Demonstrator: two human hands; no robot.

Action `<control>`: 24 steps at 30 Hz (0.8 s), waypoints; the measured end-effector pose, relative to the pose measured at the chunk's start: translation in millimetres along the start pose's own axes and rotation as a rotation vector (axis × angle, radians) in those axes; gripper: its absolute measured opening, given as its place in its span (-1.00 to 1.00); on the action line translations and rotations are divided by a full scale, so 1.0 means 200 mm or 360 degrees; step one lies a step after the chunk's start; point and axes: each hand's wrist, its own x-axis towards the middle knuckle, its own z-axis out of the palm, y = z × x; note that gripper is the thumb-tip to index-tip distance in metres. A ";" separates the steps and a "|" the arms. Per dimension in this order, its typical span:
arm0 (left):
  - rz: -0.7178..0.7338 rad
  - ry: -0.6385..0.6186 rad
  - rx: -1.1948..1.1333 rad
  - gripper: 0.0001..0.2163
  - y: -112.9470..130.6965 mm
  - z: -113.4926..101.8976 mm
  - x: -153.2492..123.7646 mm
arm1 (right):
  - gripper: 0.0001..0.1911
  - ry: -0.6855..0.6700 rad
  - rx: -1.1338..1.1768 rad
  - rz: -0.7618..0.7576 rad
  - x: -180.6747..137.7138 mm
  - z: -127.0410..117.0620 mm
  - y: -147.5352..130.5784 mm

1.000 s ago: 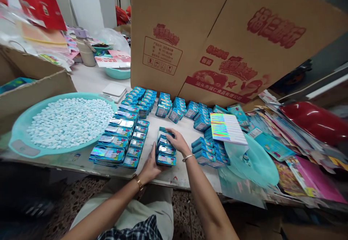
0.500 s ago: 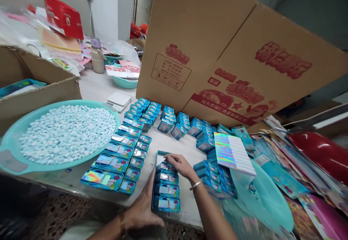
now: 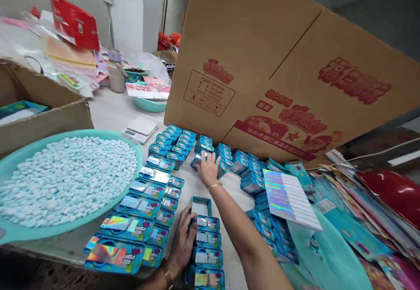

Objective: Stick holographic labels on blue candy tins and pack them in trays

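My left hand (image 3: 183, 237) is wrapped around the left side of a narrow blue display box (image 3: 201, 203), its thumb against the small tins inside. Several blue tins (image 3: 208, 239) with shiny labels stand in a row in that box, and its far end shows a bare white bottom. Farther back, my right hand (image 3: 209, 168) reaches over a group of blue tins (image 3: 197, 160) near the carton, fingers spread on top of them. Whether it grips one is partly hidden. Left of the box lie rows of filled blue tin packs (image 3: 144, 207).
A teal basin (image 3: 140, 158) of pale blue candies stands at the left, a small scale (image 3: 141, 126) behind it. The large carton (image 3: 249, 62) walls off the back. At the right, a sheet of shiny labels (image 3: 290, 198) rests over a second teal basin (image 3: 341, 246).
My right hand has left the display box and moved forward to the tins by the carton. My left hand stays at the box's side. The view has shifted slightly.
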 end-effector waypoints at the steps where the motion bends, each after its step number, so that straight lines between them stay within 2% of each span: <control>1: 0.0002 0.0000 0.0002 -0.58 0.00 0.00 0.00 | -0.27 0.0008 -0.0018 -0.0046 -0.02 -0.01 0.01; 6: 0.0029 -0.0015 0.0038 -0.60 -0.01 0.00 0.00 | -0.14 -0.0111 0.0059 -0.0131 0.00 -0.10 0.03; 9: 0.0047 -0.0028 0.0046 -0.60 -0.01 0.01 0.01 | -0.05 -0.0274 0.0172 -0.0166 0.01 -0.18 0.04; 11: 0.0046 -0.0025 0.0037 -0.60 0.00 0.01 0.02 | -0.07 -0.0387 0.0241 -0.0211 -0.02 -0.27 0.07; 14: 0.0034 -0.0002 -0.0009 -0.60 0.01 0.01 0.02 | -0.14 -0.0480 0.0356 -0.0337 -0.16 -0.44 0.16; 18: -0.0026 0.0033 -0.0125 -0.51 0.01 0.02 0.00 | -0.14 -0.0642 0.0789 -0.0520 -0.41 -0.64 0.27; 21: -0.0067 0.0031 -0.0228 -0.30 0.01 0.04 0.01 | -0.11 -0.0825 0.0944 -0.0571 -0.54 -0.67 0.28; 24: -0.0015 -0.0072 -0.0315 -0.26 0.01 0.05 0.04 | -0.14 -0.0881 0.0995 -0.0578 -0.56 -0.64 0.23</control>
